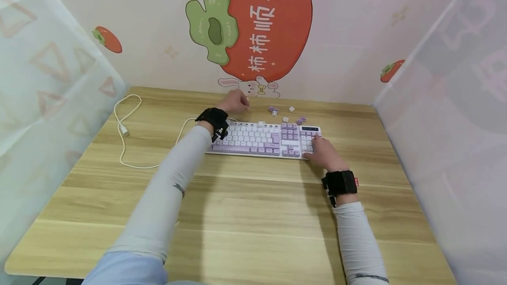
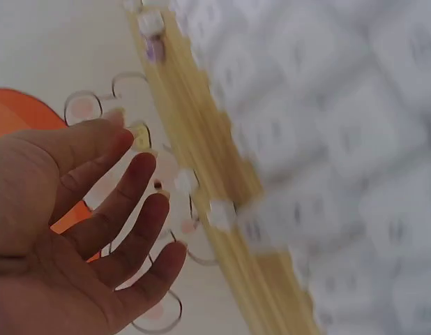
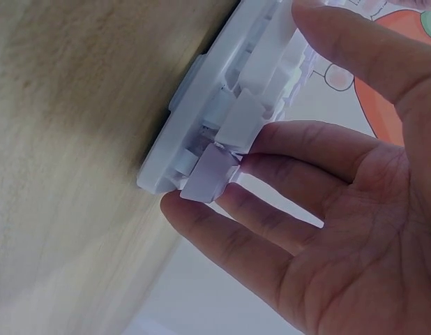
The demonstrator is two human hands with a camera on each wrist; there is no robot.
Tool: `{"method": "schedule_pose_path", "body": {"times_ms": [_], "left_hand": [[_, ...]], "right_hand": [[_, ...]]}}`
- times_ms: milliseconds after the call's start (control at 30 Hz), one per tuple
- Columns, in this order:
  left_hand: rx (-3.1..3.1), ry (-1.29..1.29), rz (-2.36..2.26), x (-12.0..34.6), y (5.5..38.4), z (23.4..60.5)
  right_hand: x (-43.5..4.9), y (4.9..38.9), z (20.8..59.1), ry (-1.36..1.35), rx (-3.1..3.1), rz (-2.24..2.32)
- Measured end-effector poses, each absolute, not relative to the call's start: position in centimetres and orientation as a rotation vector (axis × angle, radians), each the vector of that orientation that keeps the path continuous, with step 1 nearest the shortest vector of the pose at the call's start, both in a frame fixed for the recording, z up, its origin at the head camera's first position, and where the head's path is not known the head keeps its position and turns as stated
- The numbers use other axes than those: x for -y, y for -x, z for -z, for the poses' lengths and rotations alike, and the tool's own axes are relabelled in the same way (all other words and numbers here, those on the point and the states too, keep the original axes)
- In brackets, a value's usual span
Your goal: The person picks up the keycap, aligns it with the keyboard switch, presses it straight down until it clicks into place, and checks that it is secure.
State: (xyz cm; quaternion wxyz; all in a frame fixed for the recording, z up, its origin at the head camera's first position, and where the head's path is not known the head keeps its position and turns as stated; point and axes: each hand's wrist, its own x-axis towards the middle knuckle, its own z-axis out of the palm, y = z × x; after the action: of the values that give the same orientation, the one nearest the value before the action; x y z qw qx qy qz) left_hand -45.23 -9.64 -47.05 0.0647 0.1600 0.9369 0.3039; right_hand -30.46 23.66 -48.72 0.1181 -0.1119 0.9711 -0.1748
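A white and purple keyboard [image 1: 253, 137] lies on the table. My right hand [image 1: 324, 152] grips its right end, thumb at the front edge and fingers over the number pad and along the side. In the right wrist view a purple keycap [image 3: 210, 171] sits at the keyboard's corner beside my fingertips. My left hand [image 1: 235, 101] hovers behind the keyboard near the wall. Its fingers [image 2: 142, 178] are loosely bent and spread, thumb close to the index finger, with nothing seen between them.
Behind the keyboard lie loose keycaps: purple ones [image 1: 271, 108], a white one [image 1: 291, 109], another white one [image 1: 285, 119] and more purple ones [image 1: 299, 121]. A white cable [image 1: 122, 144] with a plug loops at the left. A printed wall sheet [image 1: 336, 34] borders the table's back.
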Motion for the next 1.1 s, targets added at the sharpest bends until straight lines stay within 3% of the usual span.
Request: {"method": "schedule_pose_path", "body": {"times_ms": [233,600,867,1100], "left_hand": [[-2.845,-0.422,-0.642,12.4,46.4,47.7],[-2.875,-0.381,-0.536,12.8,44.2,47.8],[-2.856,-0.348,-0.6,13.4,43.0,47.8],[-2.937,-0.389,-0.749,14.7,43.9,48.0]], "right_hand": [[-23.7,30.3,48.7,0.331,-2.846,0.507],[-23.4,29.9,49.3,0.279,-2.818,0.593],[-23.6,30.0,48.8,0.293,-2.816,0.594],[-23.7,30.0,48.3,0.306,-2.817,0.589]]}}
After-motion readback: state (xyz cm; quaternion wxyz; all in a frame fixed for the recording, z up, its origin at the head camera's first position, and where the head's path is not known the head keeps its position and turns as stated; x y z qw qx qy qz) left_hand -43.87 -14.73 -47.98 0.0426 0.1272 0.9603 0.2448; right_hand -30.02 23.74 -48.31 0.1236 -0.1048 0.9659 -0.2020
